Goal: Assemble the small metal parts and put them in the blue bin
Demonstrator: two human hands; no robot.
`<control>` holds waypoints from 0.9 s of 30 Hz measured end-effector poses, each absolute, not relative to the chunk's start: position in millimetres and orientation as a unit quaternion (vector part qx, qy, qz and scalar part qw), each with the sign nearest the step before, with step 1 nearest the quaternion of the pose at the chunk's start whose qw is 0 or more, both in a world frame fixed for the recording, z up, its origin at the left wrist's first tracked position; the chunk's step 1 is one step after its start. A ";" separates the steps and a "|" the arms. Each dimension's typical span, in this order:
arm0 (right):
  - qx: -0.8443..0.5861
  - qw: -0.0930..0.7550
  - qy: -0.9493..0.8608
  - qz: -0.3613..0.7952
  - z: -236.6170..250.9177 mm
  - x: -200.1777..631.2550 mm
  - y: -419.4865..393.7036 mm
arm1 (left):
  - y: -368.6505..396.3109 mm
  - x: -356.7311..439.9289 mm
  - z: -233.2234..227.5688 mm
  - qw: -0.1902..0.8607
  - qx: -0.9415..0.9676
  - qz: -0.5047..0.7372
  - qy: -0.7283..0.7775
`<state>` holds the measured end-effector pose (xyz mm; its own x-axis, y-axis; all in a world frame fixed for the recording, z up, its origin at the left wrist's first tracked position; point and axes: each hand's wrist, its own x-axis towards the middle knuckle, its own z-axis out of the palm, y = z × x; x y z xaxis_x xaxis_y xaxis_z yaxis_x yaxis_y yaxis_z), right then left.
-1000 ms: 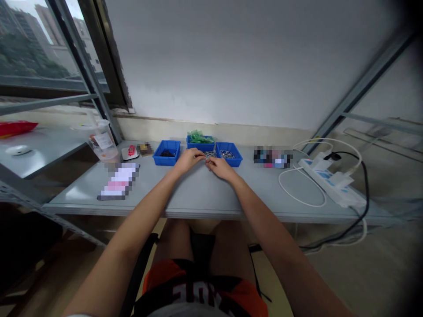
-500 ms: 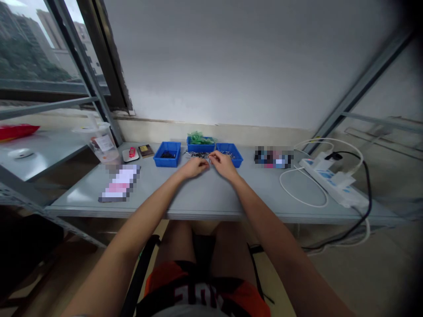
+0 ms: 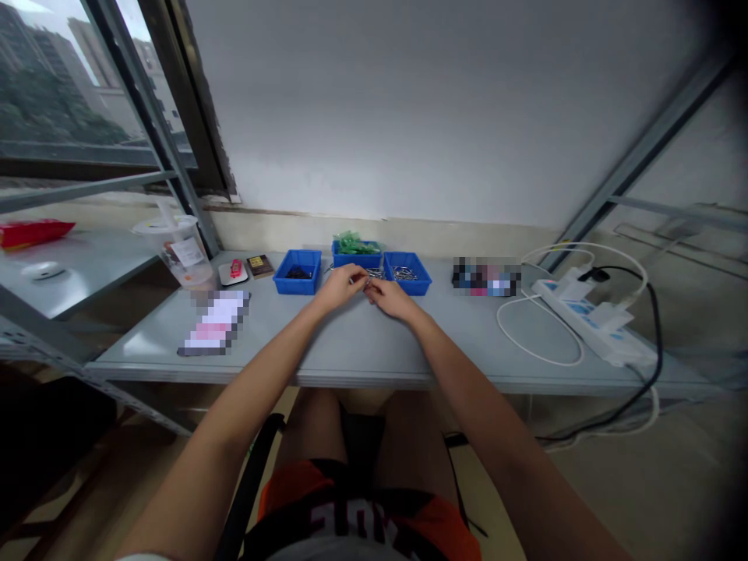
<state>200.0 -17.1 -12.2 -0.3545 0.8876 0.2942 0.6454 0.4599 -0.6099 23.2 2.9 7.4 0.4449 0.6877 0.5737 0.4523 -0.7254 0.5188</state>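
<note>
My left hand point(image 3: 342, 287) and my right hand point(image 3: 390, 298) meet just above the desk, fingertips together. Both are closed in a pinch; whatever lies between the fingers is too small to name. Just behind them, partly hidden, is a heap of thin silver metal pieces point(image 3: 375, 273). Three blue trays surround this spot: the left tray point(image 3: 297, 288) has small dark parts point(image 3: 299, 273), the back tray point(image 3: 358, 260) bears green plastic-looking pieces point(image 3: 354, 243), and the right tray point(image 3: 414, 289) contains slim silver parts point(image 3: 404, 273).
On the left are a phone point(image 3: 215, 323), a lidded drink cup point(image 3: 185, 253), a white dish with a red item point(image 3: 235, 269) and a small dark box point(image 3: 260, 266). To the right, a blurred-out object point(image 3: 486, 279) sits near a power strip point(image 3: 596, 323) with looping cables.
My left hand has moved slightly up and right, and its fingers now touch those of my right hand. The right hand has dropped a little, uncovering more of the right tray.
</note>
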 end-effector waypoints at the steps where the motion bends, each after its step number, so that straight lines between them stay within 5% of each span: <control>1: -0.484 0.306 -0.796 0.195 -11.3 200.6 -17.4 | 2.8 23.3 7.2 0.146 0.836 0.405 0.340; 17: -0.478 0.494 -0.710 0.154 8.3 204.4 -24.2 | 5.0 19.0 6.5 0.189 0.871 0.303 0.338; 27: -0.519 0.406 -0.739 0.144 4.6 211.5 -19.2 | 4.4 14.4 9.7 0.177 0.819 0.391 0.381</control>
